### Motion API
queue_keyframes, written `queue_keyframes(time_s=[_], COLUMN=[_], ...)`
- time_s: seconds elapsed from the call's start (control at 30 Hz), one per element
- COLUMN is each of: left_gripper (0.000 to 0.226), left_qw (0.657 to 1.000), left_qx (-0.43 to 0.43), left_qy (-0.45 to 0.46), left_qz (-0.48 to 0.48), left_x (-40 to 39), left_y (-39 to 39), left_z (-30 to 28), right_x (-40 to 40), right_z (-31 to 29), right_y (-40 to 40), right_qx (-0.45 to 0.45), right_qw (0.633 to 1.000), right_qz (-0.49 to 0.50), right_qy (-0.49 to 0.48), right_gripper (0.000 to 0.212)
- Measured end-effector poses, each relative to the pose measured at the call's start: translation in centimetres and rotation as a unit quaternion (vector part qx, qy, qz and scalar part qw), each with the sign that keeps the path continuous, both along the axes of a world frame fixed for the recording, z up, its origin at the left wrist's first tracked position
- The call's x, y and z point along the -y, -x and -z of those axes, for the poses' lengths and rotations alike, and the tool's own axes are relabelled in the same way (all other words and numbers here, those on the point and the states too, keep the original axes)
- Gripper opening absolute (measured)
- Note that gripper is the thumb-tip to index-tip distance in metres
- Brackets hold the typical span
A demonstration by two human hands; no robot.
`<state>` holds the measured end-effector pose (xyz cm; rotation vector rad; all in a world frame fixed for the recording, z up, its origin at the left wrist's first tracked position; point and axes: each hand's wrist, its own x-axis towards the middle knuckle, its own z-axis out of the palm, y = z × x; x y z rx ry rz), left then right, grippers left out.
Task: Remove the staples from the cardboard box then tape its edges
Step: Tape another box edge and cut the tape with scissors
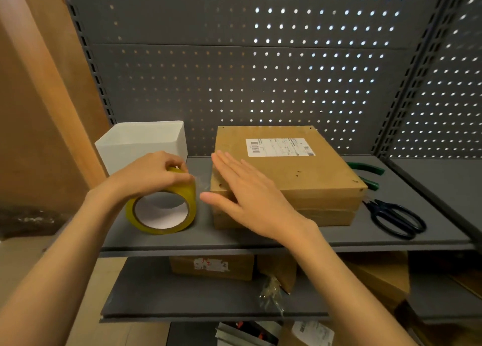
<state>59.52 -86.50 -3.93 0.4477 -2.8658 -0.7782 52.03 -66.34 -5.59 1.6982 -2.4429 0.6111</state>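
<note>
The light is dim and warm. Bright white spots shine through the holes of the back panel [260, 72], mostly at the upper right. The right hand [250, 199] looks a little blurry. Straight lines bend near the edges.

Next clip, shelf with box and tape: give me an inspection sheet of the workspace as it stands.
Surface: grey shelf, front edge bare.
Job's things: cardboard box flat, label on top; yellow tape roll on edge left of it; green-handled pliers and scissors to its right.
Clutter: white bin behind the roll.
Hands: left hand grips the roll; right hand flat at the box's left corner.
Cables: nothing seen.
Surroundings: pegboard back; boxes on the lower shelf.
</note>
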Motion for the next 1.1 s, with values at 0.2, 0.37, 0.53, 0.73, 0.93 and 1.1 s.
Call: queue_keyframes(time_s=[0.2, 0.37, 0.53, 0.73, 0.93, 1.1], left_gripper=[0.006, 0.015, 0.011, 0.01, 0.008, 0.009], left_qw=[0.999, 0.997, 0.995, 0.994, 0.995, 0.998], left_qx=[-0.026, -0.045, -0.054, -0.063, -0.066, -0.048], left_qy=[-0.024, -0.054, -0.075, -0.078, -0.066, -0.028], left_qz=[0.014, 0.03, 0.04, 0.04, 0.025, 0.028], left_x=[-0.3, 0.1, 0.5, 0.5, 0.2, -0.2], left_y=[0.3, 0.3, 0.2, 0.0, -0.1, 0.3], left_z=[0.2, 0.3, 0.5, 0.4, 0.4, -0.1], right_x=[-5.0, -12.1, -15.7, -16.0, -16.2, -16.4], right_z=[-2.4, -1.3, 1.9, 3.0, 2.8, 2.8], right_y=[3.4, 8.8, 11.0, 11.0, 11.3, 11.2], right_qx=[0.059, 0.035, 0.096, 0.132, 0.175, 0.145], right_qw=[0.954, 0.875, 0.839, 0.812, 0.799, 0.796], right_qz=[0.161, 0.397, 0.532, 0.566, 0.564, 0.567], right_qy=[0.246, 0.276, 0.06, -0.056, -0.112, -0.153], right_gripper=[0.037, 0.029, 0.024, 0.034, 0.028, 0.033])
